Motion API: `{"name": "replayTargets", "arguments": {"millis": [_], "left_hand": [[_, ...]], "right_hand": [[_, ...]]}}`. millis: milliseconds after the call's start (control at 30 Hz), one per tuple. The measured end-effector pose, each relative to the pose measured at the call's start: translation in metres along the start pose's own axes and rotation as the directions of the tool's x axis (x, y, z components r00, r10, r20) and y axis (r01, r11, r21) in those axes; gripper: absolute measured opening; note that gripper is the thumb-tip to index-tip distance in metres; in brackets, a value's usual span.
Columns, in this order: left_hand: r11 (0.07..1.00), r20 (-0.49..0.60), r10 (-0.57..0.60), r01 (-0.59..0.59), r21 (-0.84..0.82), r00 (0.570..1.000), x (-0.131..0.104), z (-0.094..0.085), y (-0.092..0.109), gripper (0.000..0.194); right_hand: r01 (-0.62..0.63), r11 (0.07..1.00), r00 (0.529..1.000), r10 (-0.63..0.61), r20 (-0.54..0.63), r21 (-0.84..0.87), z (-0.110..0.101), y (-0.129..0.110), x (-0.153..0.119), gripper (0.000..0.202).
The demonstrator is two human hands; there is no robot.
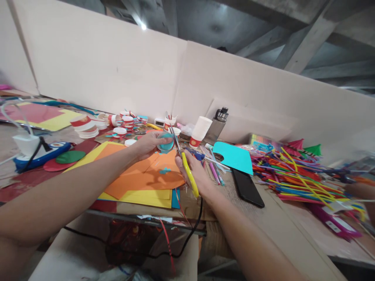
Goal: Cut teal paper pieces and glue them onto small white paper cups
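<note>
In the head view my left hand [150, 144] pinches a round teal piece [165, 143] by its edge. Whether it is a single paper disc or a cup part covered in teal, I cannot tell. My right hand [193, 169] is wrapped around yellow-handled scissors [190, 175], their blades pointing up and touching or just beside the disc's right edge. Below both hands lie orange sheets [117, 183] over yellow sheets [152, 198], with small teal scraps [165, 171] on top. A larger turquoise sheet [237, 156] with a curved cutout lies to the right.
Behind my hands stand stacked paper cups [202, 130] and a grey bottle [216, 125]. A black phone [247, 187] and many pipe cleaners [293, 175] lie right. On the left are a blue power strip [43, 156] and cut cups [84, 125]. Another person's hand [361, 191] shows far right.
</note>
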State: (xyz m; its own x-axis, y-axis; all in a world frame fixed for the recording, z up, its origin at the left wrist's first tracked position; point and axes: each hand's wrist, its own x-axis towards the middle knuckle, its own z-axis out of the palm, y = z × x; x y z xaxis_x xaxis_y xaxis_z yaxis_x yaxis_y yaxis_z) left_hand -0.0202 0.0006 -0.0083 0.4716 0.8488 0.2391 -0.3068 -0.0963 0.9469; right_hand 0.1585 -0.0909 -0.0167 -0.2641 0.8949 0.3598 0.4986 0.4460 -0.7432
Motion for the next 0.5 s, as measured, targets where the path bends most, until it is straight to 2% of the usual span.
{"name": "replayTargets", "arguments": {"millis": [300,500], "left_hand": [[0.998,0.04,0.026,-0.028,0.052,0.999,0.0006,-0.0044,-0.0018,0.028],[0.998,0.013,0.028,-0.028,0.057,1.0,0.0004,-0.0061,0.0,0.021]], "right_hand": [[0.049,0.995,0.998,-0.052,-0.037,-0.086,-0.0008,0.0023,0.0005,0.027],[0.041,0.993,0.998,-0.045,-0.036,-0.108,-0.0008,0.0037,0.0003,0.031]]}}
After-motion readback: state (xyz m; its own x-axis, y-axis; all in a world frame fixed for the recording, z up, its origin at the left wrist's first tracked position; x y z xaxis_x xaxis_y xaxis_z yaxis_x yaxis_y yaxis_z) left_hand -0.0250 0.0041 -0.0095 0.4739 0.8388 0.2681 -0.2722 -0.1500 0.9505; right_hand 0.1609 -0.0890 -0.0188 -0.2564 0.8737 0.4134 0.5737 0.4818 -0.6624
